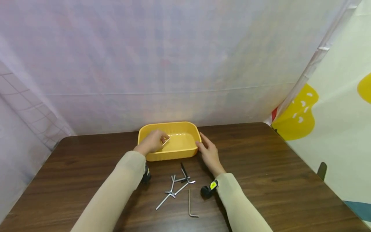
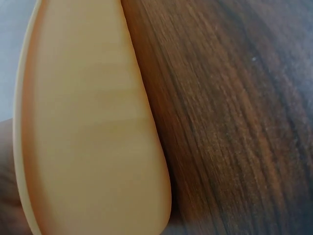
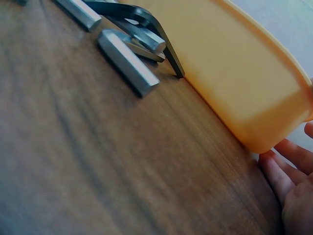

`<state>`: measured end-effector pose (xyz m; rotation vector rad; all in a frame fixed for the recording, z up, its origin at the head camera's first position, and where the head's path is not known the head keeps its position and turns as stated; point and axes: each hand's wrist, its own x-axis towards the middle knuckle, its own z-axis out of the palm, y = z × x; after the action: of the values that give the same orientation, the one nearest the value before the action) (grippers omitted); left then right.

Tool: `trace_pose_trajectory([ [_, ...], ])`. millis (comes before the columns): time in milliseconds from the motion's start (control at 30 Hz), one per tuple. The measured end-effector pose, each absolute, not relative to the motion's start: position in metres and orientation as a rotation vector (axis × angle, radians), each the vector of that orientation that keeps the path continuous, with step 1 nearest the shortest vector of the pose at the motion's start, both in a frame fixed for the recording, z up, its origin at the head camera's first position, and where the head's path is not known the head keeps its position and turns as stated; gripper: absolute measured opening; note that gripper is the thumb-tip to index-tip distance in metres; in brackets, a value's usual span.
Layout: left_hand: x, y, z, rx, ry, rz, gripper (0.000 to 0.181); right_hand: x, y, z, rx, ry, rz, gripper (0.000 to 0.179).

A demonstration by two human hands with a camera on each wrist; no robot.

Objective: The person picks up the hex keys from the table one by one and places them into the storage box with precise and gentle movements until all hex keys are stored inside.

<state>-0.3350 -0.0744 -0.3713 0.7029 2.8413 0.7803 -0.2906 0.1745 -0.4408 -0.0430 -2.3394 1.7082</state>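
A yellow plastic basket [image 1: 171, 156] stands near the table's back edge. My left hand [image 1: 153, 140] reaches over its front rim and pinches a small, bright hex key [image 1: 166, 141] inside it. In the left wrist view the basket wall [image 2: 93, 107] hides most of that hand. At the basket's right end my right hand [image 1: 210, 154] grips the wall, thumb at the rim and fingers along the outside. Those fingers [image 3: 276, 176] show at the lower outer corner in the right wrist view. In front of the basket lie several silver hex keys [image 1: 171, 193] and a black one [image 1: 184, 170].
A longer L-shaped hex key [image 1: 189, 203] lies apart, nearer the front between the forearms. The dark wood-grain table [image 1: 255, 167] extends to both sides. Pale curtain cloth [image 1: 174, 64] hangs right behind the basket. Each wrist wears a small black camera [image 1: 206, 192].
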Motion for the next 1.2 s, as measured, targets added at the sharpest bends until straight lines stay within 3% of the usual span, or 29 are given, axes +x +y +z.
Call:
trace_pose_trajectory([
  [1200,-0.332,-0.086,-0.374,0.604,2.871,0.709,0.038,-0.294,0.164,-0.441,-0.007,-2.338,1.735,0.052],
])
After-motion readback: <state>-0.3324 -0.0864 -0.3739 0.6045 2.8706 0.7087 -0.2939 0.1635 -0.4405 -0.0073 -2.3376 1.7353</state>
